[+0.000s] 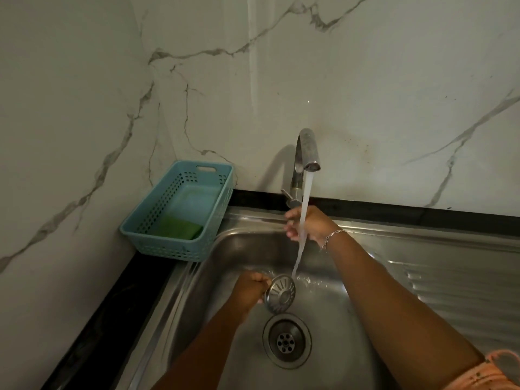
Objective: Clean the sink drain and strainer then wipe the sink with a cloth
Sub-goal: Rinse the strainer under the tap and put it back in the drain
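Left hand point(250, 289) grips the metal strainer point(280, 293), tilted on edge just behind the drain point(287, 340). Right hand point(309, 224), fingers loosely curled and holding nothing, sits farther behind the drain in the water stream point(307, 187).

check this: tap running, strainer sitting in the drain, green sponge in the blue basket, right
No: the head view shows the strainer out of the drain, held by the left hand. The tap runs and the green sponge is in the blue basket.
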`<state>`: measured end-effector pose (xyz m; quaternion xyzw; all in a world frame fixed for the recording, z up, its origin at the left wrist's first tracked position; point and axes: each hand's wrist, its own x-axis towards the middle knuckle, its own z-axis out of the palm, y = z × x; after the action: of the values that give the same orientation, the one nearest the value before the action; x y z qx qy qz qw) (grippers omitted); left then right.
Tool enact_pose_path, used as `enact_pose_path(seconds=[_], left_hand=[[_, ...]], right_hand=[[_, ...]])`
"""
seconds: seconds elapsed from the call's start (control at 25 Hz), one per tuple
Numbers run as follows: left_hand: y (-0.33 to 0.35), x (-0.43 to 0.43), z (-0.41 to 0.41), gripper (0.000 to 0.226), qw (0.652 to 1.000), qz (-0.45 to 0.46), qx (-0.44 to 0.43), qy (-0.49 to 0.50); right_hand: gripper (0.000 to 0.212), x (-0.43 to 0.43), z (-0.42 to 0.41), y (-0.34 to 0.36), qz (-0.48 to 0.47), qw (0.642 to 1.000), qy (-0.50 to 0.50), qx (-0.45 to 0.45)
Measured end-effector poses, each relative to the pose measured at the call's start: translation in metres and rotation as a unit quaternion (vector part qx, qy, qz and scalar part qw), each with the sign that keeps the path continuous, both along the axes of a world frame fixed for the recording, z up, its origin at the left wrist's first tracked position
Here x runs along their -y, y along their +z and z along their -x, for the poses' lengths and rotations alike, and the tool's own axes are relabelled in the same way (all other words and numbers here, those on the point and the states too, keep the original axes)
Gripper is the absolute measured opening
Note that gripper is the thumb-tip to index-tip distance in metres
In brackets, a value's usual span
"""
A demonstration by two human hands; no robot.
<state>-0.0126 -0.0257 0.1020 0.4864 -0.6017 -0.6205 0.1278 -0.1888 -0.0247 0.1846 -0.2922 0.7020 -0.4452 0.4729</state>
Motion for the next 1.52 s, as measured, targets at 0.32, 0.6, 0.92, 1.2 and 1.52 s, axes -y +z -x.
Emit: enact_pose_path(seconds=[0.32,0.6,0.92,1.2,1.52], left_hand=[[0.019,0.015,0.039,0.019,1.0,-0.006,0.009,-0.03],[0.01,0.021,0.062,0.024,0.997,0.015,0.051,-0.053],[-0.004,0.018,0.06,0.023,0.986,-0.146,-0.047,0.065],[-0.017,0.018,0.042,0.014,0.921,-0.316,-0.131,0.188],[-0.019,0.015,0.03,0.024,0.955,-0.197,-0.131,0.181]], right_hand=[[0.03,-0.027,-0.004,-0.026,-0.105,0.982,0.146,-0.063],[0.028,-0.032,0.005,-0.028,-0.103,0.983,0.11,-0.103],[0.023,-0.029,0.002,-0.03,-0.09,0.994,0.067,-0.012],[0.02,-0.029,-0.003,-0.028,-0.073,0.996,0.055,0.017],[0.013,-0.032,-0.007,-0.042,-0.096,0.994,0.054,-0.007]])
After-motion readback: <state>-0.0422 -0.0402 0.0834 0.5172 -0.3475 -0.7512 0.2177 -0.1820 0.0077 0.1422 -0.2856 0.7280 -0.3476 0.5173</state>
